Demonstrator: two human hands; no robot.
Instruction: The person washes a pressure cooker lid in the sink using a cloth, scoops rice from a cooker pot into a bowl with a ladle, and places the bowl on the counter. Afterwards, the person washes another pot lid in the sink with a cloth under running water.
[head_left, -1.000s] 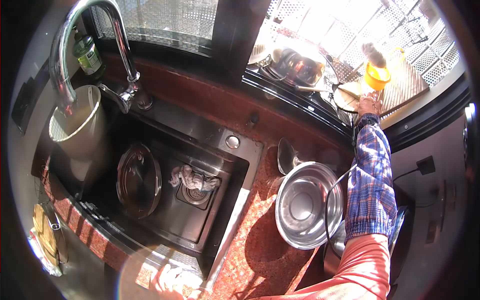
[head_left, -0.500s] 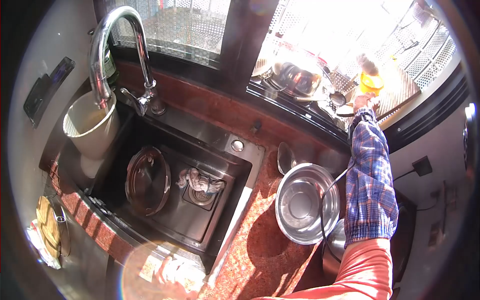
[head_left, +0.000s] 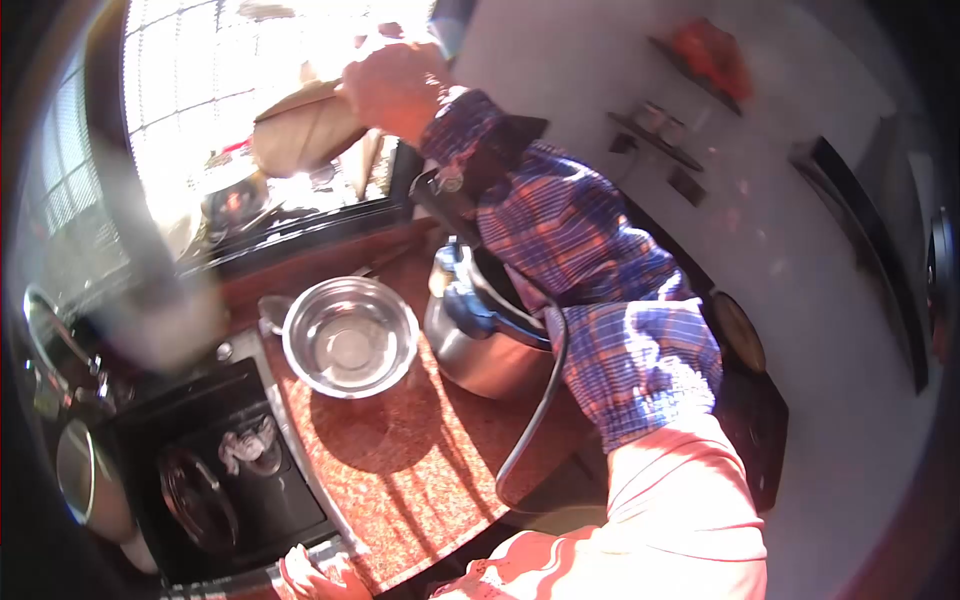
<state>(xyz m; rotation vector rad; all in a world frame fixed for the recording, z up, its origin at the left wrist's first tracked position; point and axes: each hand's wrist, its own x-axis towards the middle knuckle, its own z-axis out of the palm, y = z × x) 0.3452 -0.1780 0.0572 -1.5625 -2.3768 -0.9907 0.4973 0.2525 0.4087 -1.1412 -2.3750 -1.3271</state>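
My right hand is raised at the window, closed round one end of a flat tan wooden board. Glare washes out part of the board and the fingers. My left hand lies at the front edge of the sink, fingers loosely out, partly cut off by the frame. A shiny steel bowl stands on the red granite counter. Below my right forearm is a steel pressure cooker with a dark handle.
A dark round pan or lid and a crumpled cloth lie in the sink. A curved tap and a pale bucket are at left. A cable loops over the counter's right side. Utensils sit on the sunlit sill.
My view has swung right. My right hand has come up from the sill area and now holds the wooden board. My left hand stays by the sink's front edge.
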